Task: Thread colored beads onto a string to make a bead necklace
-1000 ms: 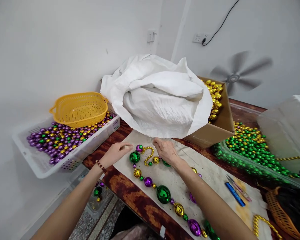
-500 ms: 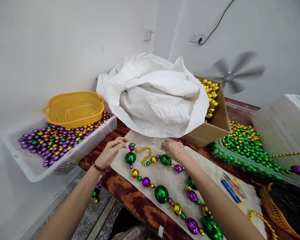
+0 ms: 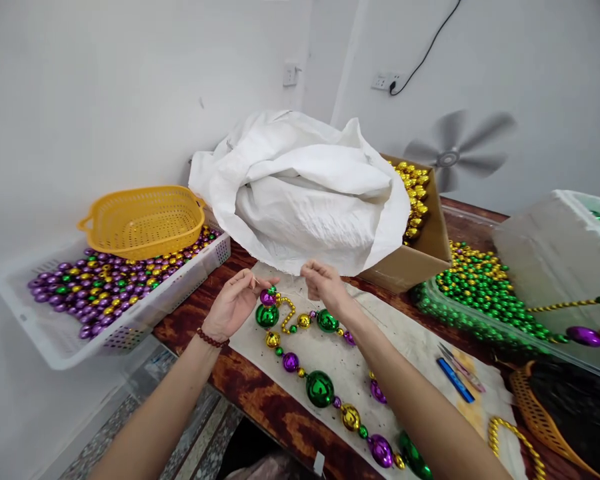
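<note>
The left hand (image 3: 233, 303) has its thumb and first finger pinched narrow, just by the purple bead (image 3: 268, 297) at the left end of the necklace (image 3: 320, 389). I cannot tell if it holds something thin. The right hand (image 3: 323, 283) has its fingers curled in narrow, up in front of the white bag (image 3: 310, 207); I cannot tell what, if anything, is in them. The two hands are apart.

The necklace lies on a cloth (image 3: 410, 373) on the desk (image 3: 260, 400). One side, with big green, gold and purple beads, runs along the front edge of the desk. The other side goes partly under the right arm. Small gold beads (image 3: 289, 310) bend in a wiggle between the hands.

A blue cutter (image 3: 455, 380) lies on the cloth, toward its right end. A yellow basket (image 3: 145, 223) sits on the white crate (image 3: 180, 283) of small beads by the desk's left end.
</note>
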Demonstrator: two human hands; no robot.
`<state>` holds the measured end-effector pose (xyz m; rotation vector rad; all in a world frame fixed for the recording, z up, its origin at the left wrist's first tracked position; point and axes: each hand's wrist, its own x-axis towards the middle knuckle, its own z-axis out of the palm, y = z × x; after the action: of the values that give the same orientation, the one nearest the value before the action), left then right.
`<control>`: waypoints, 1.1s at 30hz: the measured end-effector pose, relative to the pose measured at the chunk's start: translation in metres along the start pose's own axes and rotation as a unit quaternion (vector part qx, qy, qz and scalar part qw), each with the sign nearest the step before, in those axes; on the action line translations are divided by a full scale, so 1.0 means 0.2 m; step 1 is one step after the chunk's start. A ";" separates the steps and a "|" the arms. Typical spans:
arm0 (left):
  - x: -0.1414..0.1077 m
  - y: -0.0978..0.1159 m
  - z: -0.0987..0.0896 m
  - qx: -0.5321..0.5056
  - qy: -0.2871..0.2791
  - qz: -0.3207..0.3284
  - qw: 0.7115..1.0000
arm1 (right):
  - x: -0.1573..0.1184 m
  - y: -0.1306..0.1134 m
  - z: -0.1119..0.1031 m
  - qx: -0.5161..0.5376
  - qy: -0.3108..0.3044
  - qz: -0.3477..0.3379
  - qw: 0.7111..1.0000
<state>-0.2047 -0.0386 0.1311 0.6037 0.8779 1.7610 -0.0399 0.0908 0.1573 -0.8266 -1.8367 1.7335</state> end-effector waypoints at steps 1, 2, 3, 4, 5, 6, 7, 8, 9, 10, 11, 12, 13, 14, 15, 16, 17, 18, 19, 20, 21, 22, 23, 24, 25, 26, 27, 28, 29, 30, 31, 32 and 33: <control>0.00 0.00 0.02 0.003 -0.004 0.004 1.000 | -0.01 -0.01 0.01 -0.049 -0.012 -0.012 0.999; 0.01 0.01 0.05 0.005 -0.004 0.011 1.000 | -0.02 -0.03 0.02 -0.103 -0.035 -0.036 0.993; 0.02 0.02 0.07 0.007 -0.001 0.017 1.000 | -0.05 -0.06 0.03 -0.170 -0.063 -0.067 0.981; 0.02 0.02 0.09 0.008 0.003 0.023 1.000 | -0.07 -0.09 0.04 -0.255 -0.093 -0.095 0.958; 0.03 0.03 0.11 0.006 0.008 0.027 1.000 | -0.09 -0.12 0.03 -0.345 -0.119 -0.115 0.924; 0.03 0.03 0.13 0.003 0.013 0.032 0.999 | -0.11 -0.14 0.03 -0.422 -0.137 -0.125 0.887; 0.03 0.04 0.15 0.001 0.017 0.036 0.999 | -0.13 -0.16 0.02 -0.476 -0.144 -0.124 0.859; 0.03 0.04 0.16 0.001 0.021 0.039 0.999 | -0.15 -0.18 0.00 -0.512 -0.141 -0.120 0.839; 0.03 0.04 0.17 0.004 0.025 0.041 0.999 | -0.16 -0.19 -0.01 -0.532 -0.134 -0.119 0.827; 0.03 0.04 0.17 0.008 0.027 0.042 0.999 | -0.17 -0.19 -0.03 -0.537 -0.128 -0.121 0.825; 0.03 0.04 0.17 0.012 0.028 0.040 0.999 | -0.17 -0.19 -0.04 -0.532 -0.121 -0.127 0.828; 0.03 0.04 0.18 0.014 0.027 0.038 0.999 | -0.17 -0.18 -0.06 -0.523 -0.115 -0.137 0.834; 0.03 0.04 0.18 0.013 0.026 0.036 0.999 | -0.17 -0.18 -0.08 -0.512 -0.110 -0.152 0.838; 0.03 0.04 0.18 0.010 0.024 0.036 0.999 | -0.18 -0.17 -0.09 -0.501 -0.106 -0.171 0.842; 0.03 0.05 0.18 0.006 0.023 0.039 0.999 | -0.18 -0.16 -0.11 -0.488 -0.101 -0.191 0.846; 0.02 0.06 0.18 0.003 0.024 0.044 0.999 | -0.19 -0.16 -0.12 -0.468 -0.097 -0.210 0.853; 0.02 0.07 0.19 0.001 0.024 0.050 0.998 | -0.21 -0.16 -0.13 -0.433 -0.095 -0.226 0.868; 0.01 0.08 0.20 0.002 0.024 0.054 0.998 | -0.22 -0.16 -0.14 -0.377 -0.096 -0.235 0.891; 0.00 0.10 0.21 0.004 0.021 0.055 0.998 | -0.24 -0.17 -0.15 -0.302 -0.101 -0.235 0.918; 0.00 0.12 0.23 0.005 0.014 0.052 0.999 | -0.26 -0.19 -0.15 -0.213 -0.109 -0.228 0.944; -0.01 0.13 0.26 0.004 0.005 0.045 0.999 | -0.28 -0.21 -0.14 -0.119 -0.118 -0.218 0.961; -0.02 0.15 0.29 0.000 -0.008 0.036 0.999 | -0.30 -0.23 -0.13 -0.030 -0.125 -0.209 0.969; -0.03 0.17 0.33 -0.007 -0.022 0.028 0.999 | -0.31 -0.26 -0.11 0.047 -0.128 -0.204 0.969; -0.04 0.18 0.36 -0.016 -0.035 0.022 0.999 | -0.32 -0.30 -0.09 0.111 -0.129 -0.206 0.964; -0.04 0.20 0.41 -0.024 -0.048 0.018 0.998 | -0.33 -0.33 -0.07 0.163 -0.128 -0.216 0.954; -0.04 0.22 0.45 -0.032 -0.060 0.015 0.998 | -0.33 -0.38 -0.06 0.203 -0.123 -0.228 0.944; -0.04 0.24 0.50 -0.038 -0.073 0.013 0.997 | -0.33 -0.42 -0.05 0.227 -0.117 -0.239 0.937; -0.03 0.26 0.55 -0.043 -0.086 0.014 0.995 | -0.33 -0.47 -0.04 0.237 -0.109 -0.249 0.933; -0.03 0.29 0.60 -0.047 -0.102 0.014 0.994 | -0.33 -0.51 -0.05 0.234 -0.098 -0.261 0.931; -0.03 0.31 0.66 -0.049 -0.120 0.016 0.991 | -0.34 -0.56 -0.06 0.224 -0.084 -0.275 0.931; -0.03 0.34 0.71 -0.049 -0.138 0.018 0.989 | -0.35 -0.62 -0.07 0.211 -0.066 -0.289 0.931; -0.03 0.37 0.77 -0.049 -0.154 0.021 0.987 | -0.36 -0.67 -0.09 0.199 -0.045 -0.303 0.931; -0.04 0.39 0.82 -0.048 -0.167 0.025 0.984 | -0.38 -0.72 -0.10 0.191 -0.021 -0.317 0.929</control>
<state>-0.1242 -0.0156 0.2936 0.8345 0.5456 1.6721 0.0130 0.0498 0.3072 -0.0210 -1.4797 1.5857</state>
